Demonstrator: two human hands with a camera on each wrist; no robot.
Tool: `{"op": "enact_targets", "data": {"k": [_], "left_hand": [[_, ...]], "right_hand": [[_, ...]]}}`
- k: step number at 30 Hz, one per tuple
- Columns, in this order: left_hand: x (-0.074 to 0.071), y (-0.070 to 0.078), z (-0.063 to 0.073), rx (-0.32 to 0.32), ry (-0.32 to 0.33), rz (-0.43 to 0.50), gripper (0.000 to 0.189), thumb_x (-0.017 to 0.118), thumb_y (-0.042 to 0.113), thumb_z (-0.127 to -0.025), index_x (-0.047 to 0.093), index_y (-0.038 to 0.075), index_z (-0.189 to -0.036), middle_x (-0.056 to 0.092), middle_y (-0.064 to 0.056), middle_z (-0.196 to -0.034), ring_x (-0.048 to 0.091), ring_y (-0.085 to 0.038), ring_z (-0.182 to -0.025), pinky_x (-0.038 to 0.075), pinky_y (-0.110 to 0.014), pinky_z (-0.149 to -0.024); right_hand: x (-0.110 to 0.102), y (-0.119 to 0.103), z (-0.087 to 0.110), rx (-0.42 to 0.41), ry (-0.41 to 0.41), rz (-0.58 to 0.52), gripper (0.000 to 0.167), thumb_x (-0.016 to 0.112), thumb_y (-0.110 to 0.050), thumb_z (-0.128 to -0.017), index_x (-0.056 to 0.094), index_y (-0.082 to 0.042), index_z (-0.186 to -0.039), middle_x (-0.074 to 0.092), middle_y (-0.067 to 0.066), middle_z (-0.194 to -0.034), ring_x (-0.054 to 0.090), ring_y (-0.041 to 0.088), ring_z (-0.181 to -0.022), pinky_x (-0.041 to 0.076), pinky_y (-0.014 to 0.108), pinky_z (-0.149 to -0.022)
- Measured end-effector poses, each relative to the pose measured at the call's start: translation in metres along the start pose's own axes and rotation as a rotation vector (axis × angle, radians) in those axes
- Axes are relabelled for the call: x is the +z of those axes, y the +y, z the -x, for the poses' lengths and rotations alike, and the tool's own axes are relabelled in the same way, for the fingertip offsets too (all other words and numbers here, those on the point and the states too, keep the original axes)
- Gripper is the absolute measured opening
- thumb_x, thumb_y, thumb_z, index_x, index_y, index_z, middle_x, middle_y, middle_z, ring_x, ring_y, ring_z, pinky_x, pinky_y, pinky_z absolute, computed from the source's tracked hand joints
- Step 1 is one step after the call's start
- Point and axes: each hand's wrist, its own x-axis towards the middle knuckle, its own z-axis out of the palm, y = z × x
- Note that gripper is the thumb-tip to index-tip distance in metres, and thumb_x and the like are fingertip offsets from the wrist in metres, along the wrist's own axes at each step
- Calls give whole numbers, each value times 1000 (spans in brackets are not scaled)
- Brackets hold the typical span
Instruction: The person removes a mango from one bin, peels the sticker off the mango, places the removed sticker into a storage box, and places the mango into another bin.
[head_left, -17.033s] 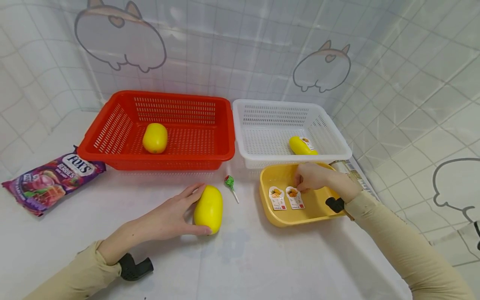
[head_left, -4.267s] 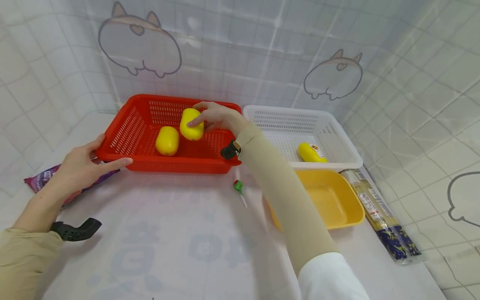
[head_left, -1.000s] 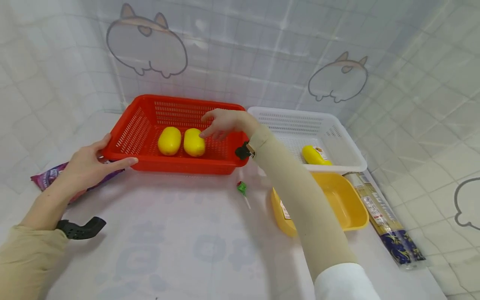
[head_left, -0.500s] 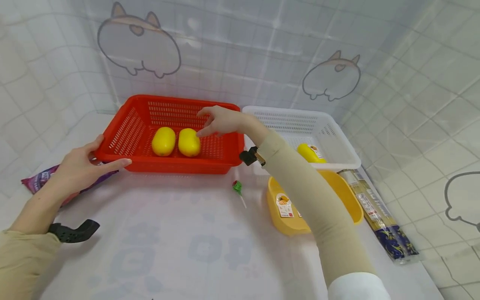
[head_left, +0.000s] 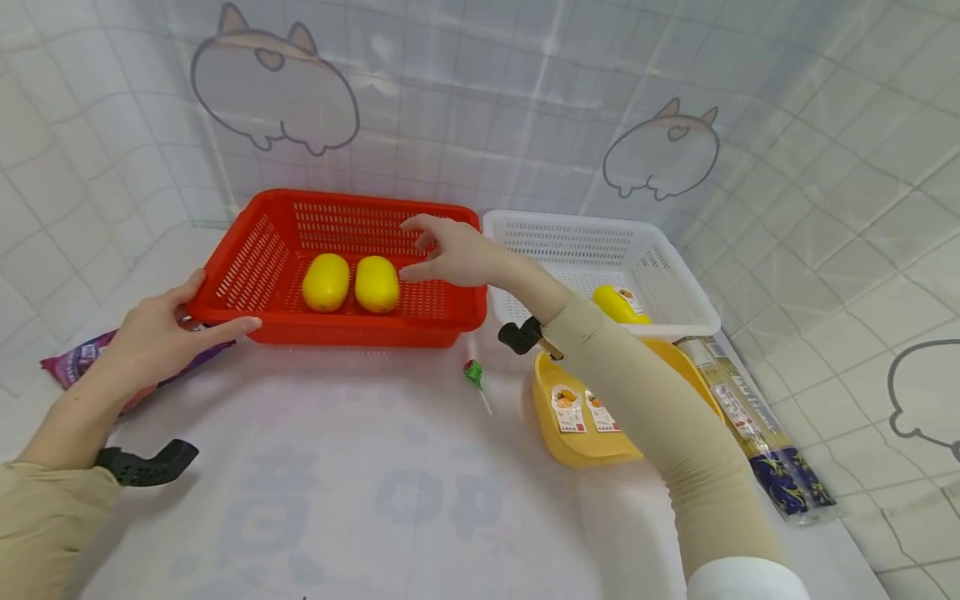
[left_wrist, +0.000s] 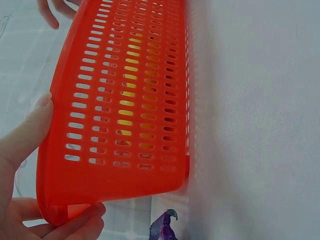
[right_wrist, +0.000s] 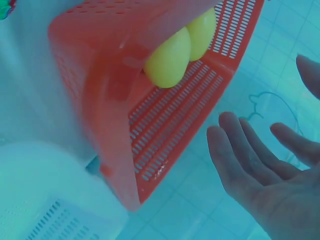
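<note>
My left hand (head_left: 161, 333) grips the front left corner of the red basket (head_left: 360, 325); in the left wrist view the thumb lies on the rim and the fingers curl under it. Two smooth yellow, mango-like fruits (head_left: 377, 285) lie side by side on the basket floor. Over the basket's right part, my right hand (head_left: 452, 254) has nothing in it, fingers loosely spread. The right wrist view shows that hand apart from the red basket wall (right_wrist: 102, 95), palm in sight. Part of the yellow fruit shows through the slots in the left wrist view.
A white basket (head_left: 562, 237) holding a yellow fruit with a label (head_left: 618, 305) adjoins on the right. In front stands a yellow tub (head_left: 555, 446) with printed cards (head_left: 567, 408), partly behind my right sleeve. Nearby are a lollipop (head_left: 474, 372), purple candy bag (head_left: 78, 354) and long clear packet (head_left: 772, 450).
My right hand has let go of the second yellow fruit in the red basket and drawn back rightward. My left hand, on a yellow fruit earlier, keeps its grip on the basket corner.
</note>
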Motion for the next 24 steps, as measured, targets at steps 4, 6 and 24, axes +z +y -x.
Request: {"op": "enact_targets", "data": {"k": [4, 6, 24], "left_hand": [[0, 0, 0, -6, -9, 11, 110, 64, 61, -89, -8, 15, -158, 17, -39, -156, 28, -55, -127, 46, -69, -87], [-1, 0, 0, -11, -16, 15, 110, 63, 62, -89, -9, 15, -158, 16, -39, -157, 26, -55, -129, 43, -70, -88], [-2, -2, -2, -15, -26, -8, 112, 64, 63, -87, -9, 16, -158, 20, -40, -154, 30, -55, -122, 43, -26, -63]], "right_hand": [[-2, 5, 10, 17, 48, -13, 68, 70, -32, -93, 38, -17, -152, 55, 8, -138, 59, 22, -117, 53, 32, -94], [-2, 9, 14, 25, 65, -17, 68, 70, -32, -93, 39, -17, -151, 54, 8, -138, 56, 23, -121, 53, 33, -94], [-21, 52, 58, 119, 110, -56, 64, 72, -22, -90, 43, -12, -147, 54, 11, -138, 54, 28, -122, 55, 40, -96]]}}
